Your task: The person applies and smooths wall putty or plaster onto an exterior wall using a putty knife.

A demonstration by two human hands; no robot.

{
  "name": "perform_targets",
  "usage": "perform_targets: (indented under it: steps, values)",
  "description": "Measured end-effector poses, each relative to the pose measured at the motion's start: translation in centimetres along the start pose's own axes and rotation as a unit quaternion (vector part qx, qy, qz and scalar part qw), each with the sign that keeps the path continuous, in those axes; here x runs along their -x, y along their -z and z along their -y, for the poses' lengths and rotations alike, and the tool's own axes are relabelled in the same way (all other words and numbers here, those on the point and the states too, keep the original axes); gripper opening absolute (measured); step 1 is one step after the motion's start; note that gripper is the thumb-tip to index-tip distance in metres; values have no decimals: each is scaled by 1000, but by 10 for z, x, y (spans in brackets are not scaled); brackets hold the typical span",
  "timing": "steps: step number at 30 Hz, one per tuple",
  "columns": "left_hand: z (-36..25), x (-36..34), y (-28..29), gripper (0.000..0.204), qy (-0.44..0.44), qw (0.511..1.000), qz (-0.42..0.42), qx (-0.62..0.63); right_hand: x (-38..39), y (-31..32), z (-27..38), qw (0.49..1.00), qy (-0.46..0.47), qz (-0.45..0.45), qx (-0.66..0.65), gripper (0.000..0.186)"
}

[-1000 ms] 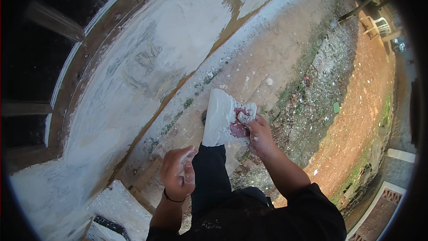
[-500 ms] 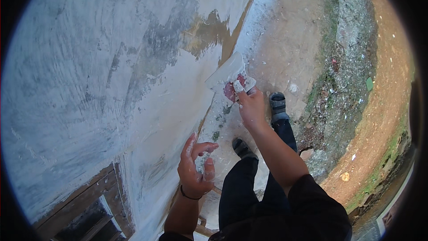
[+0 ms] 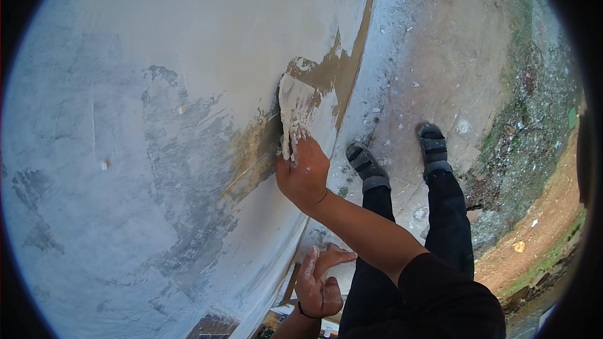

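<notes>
My right hand (image 3: 302, 169) grips a putty-smeared spreader (image 3: 295, 97), whose blade lies against the plastered wall (image 3: 138, 37) over a rough brownish-grey patch near the wall's foot. The fingertips are partly hidden behind the spreader. Low in the view, my left hand (image 3: 320, 285) is open, its fingers bent and apart, coated with white paste and holding nothing visible.
At right runs a dusty paved strip (image 3: 440, 56) along the wall, where my sandalled feet (image 3: 433, 150) stand. Beyond lie mossy gravel (image 3: 531, 81) and reddish dirt (image 3: 521, 257). A brown framed opening (image 3: 213, 323) shows at the bottom edge.
My view has turned toward the wall. My right hand has swung left with the spreader and now has it against the wall, turned over. My left hand appears lower, still open.
</notes>
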State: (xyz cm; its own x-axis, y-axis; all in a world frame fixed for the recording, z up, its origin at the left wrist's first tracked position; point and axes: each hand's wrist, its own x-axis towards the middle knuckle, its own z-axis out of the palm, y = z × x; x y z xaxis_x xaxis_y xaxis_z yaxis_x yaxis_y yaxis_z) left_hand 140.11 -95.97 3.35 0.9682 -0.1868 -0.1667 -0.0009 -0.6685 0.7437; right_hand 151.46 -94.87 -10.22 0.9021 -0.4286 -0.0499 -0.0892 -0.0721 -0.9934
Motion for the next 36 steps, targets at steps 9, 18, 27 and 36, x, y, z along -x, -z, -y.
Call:
perform_targets:
  steps: [9,18,27,36]
  values:
    - [14,-2,31,58,-75,995,38,-62,-10,15,-5,991,86,70,69,30]
    - [3,-3,23,57,-119,991,29,-46,-4,24,3,973,133,156,104,42]
    - [-28,-18,9,49,-143,988,11,-61,34,45,16,913,208,346,59,42]
    - [-54,-33,-3,53,-111,993,13,-48,28,100,25,923,119,361,-63,41]
